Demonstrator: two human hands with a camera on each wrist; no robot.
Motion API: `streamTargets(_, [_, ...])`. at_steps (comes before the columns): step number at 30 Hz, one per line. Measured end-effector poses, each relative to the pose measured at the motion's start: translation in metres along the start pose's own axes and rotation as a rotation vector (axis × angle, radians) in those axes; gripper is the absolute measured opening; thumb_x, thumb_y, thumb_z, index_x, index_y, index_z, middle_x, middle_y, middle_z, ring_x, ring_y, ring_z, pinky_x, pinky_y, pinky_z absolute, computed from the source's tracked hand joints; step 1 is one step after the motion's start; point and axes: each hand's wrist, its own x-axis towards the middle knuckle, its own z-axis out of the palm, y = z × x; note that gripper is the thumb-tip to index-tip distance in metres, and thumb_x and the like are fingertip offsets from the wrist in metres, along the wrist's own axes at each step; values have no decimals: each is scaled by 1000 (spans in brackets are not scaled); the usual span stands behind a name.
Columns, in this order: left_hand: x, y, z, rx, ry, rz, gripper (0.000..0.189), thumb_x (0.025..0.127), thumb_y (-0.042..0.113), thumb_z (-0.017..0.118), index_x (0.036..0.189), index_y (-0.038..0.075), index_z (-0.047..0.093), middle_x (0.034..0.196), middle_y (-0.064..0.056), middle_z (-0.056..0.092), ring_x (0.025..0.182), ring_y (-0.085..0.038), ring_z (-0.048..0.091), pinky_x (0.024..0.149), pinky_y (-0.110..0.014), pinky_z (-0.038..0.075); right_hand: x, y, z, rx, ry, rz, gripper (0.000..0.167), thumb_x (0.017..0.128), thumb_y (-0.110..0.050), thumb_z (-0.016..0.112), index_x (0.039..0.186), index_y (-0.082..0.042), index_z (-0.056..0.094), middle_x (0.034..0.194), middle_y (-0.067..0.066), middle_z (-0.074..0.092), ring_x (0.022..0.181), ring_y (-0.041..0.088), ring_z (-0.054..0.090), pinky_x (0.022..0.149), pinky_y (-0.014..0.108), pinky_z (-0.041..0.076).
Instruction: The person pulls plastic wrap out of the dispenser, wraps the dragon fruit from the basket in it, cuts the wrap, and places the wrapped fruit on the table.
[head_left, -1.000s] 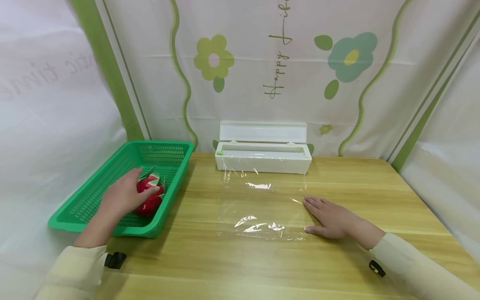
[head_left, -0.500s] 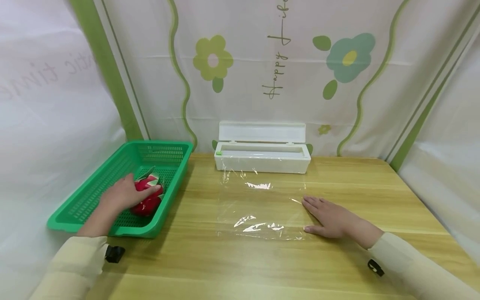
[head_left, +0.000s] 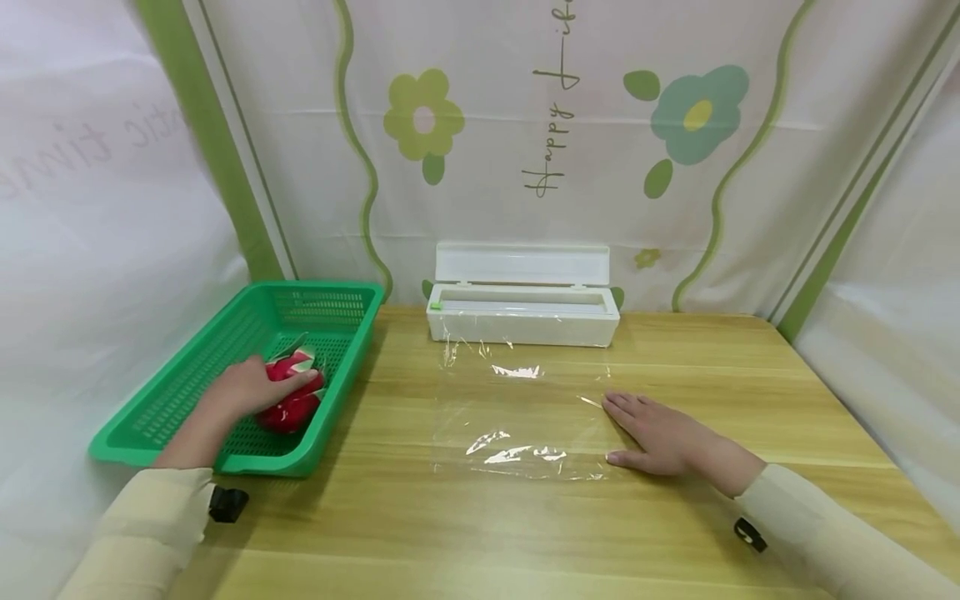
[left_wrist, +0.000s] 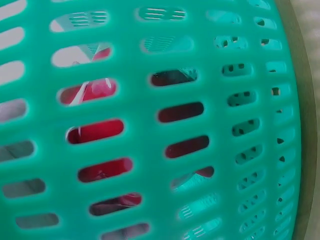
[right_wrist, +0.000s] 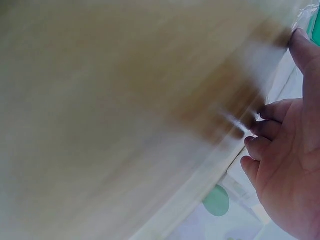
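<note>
My left hand (head_left: 243, 390) is inside the green plastic basket (head_left: 342, 400), holding a shiny red thing (head_left: 291, 414) with white and green at its top. The thumb lies over it; the other fingers are hidden behind. Through the slots of the basket wall (left_wrist: 135, 112) in the left wrist view, red patches show; their kind is unclear. My right hand (head_left: 660, 435) rests on the table with fingers extended, touching the right edge of a clear sheet of cling film (head_left: 517, 417). The film runs forward from a white cling film box (head_left: 522, 329) whose lid is raised.
The wooden table (head_left: 480, 542) reaches back to a printed curtain (head_left: 487, 208). White cloth sides (head_left: 97, 275) hang at left and right. A small green slider (head_left: 437, 306) sits on the box's left end.
My left hand has drawn slightly to the left in the basket, and the red thing has shifted left with it. The right hand and the film stay put.
</note>
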Motion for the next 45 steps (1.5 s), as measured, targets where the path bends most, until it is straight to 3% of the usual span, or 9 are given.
streamTargets(4, [0, 0, -1, 2, -15, -5, 87, 81, 76, 52, 97, -10, 48, 83, -17, 56, 76, -32, 54, 56, -35, 48, 0, 0, -1, 2, 4, -5, 89, 93, -65, 45, 147, 5, 34, 151, 24, 32, 138, 40, 31, 109, 53, 28])
streamTargets(16, [7, 0, 0, 2, -31, -12, 86, 80, 74, 57, 97, -10, 50, 83, -18, 56, 76, -31, 55, 57, -34, 48, 0, 1, 0, 0, 0, 3, 90, 92, -66, 45, 148, 4, 33, 152, 22, 32, 138, 39, 31, 110, 52, 27])
streamTargets(31, [3, 4, -2, 1, -7, -8, 86, 82, 65, 61, 106, -15, 43, 90, -25, 54, 80, -36, 55, 58, -37, 50, 0, 1, 1, 6, -8, 7, 91, 92, -68, 43, 148, 3, 33, 152, 22, 32, 139, 38, 30, 111, 52, 26])
streamTargets(41, [1, 3, -1, -3, 77, 38, 76, 81, 61, 66, 101, -10, 48, 86, -23, 57, 74, -34, 56, 53, -35, 50, 0, 1, -1, 13, -18, 21, 93, 91, -70, 41, 149, 2, 32, 153, 21, 31, 139, 39, 29, 111, 53, 26])
streamTargets(45, [3, 4, -3, 8, 148, 76, 73, 81, 57, 67, 103, -11, 47, 87, -24, 55, 75, -36, 54, 51, -36, 49, -1, 1, 0, 14, -17, 23, 93, 91, -70, 42, 149, 2, 32, 152, 21, 31, 139, 39, 29, 110, 53, 26])
